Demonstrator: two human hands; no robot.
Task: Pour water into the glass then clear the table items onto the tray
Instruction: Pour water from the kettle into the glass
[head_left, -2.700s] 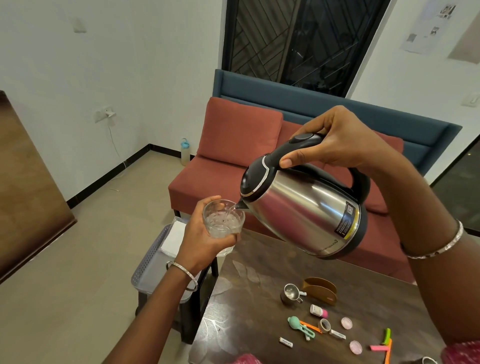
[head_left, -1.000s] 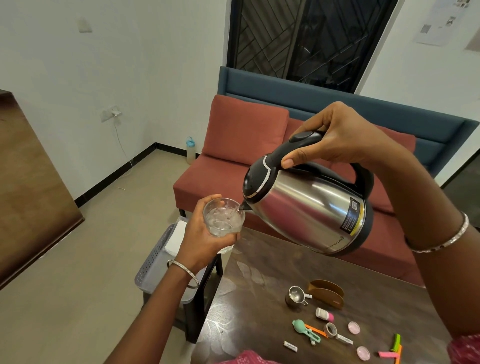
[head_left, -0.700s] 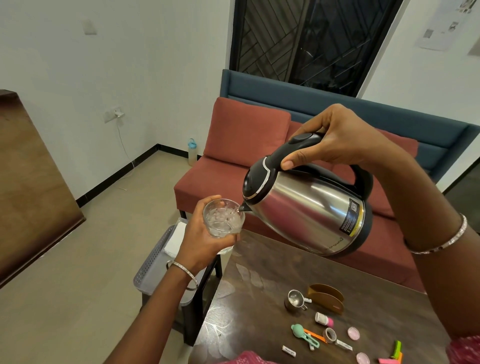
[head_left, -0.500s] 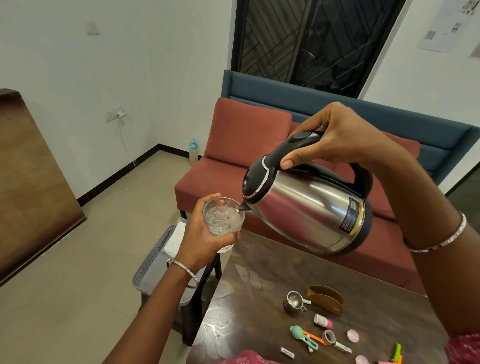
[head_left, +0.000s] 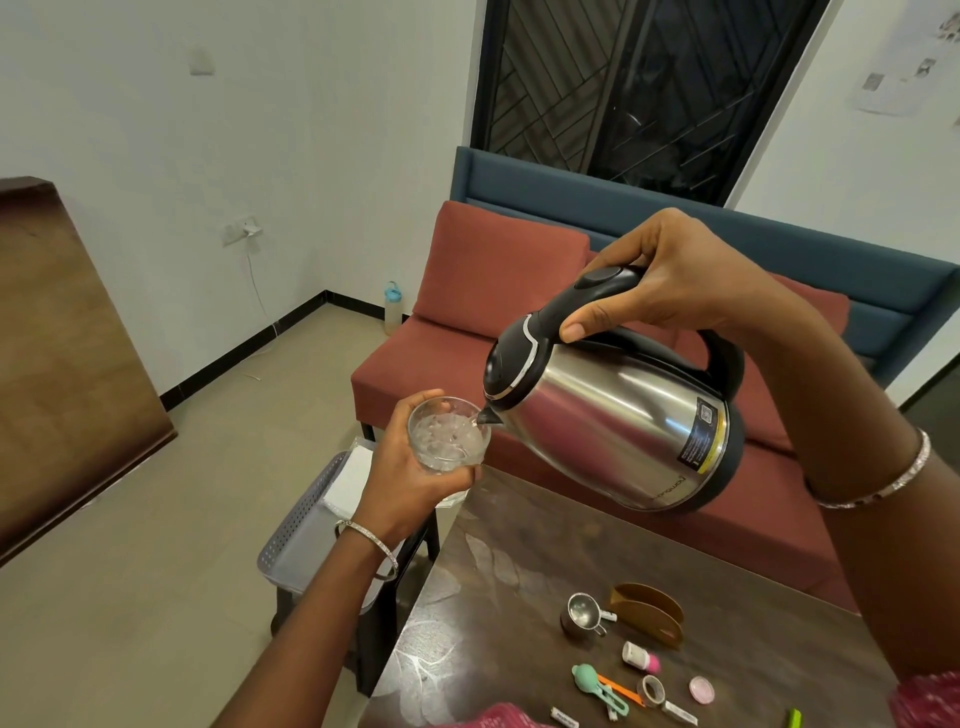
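The left hand wraps its fingers around the glass, which has water in it. The right hand grips the tipped kettle by its handle, spout at the glass rim.

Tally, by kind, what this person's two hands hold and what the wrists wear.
Stainless steel kettle with black handle: 1
Clear drinking glass: 1
Thin silver bangles: 2
Total: 4

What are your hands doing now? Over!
Left hand holds glass. Right hand tips kettle, spout at rim. Nothing between them. Table not yet cleared.
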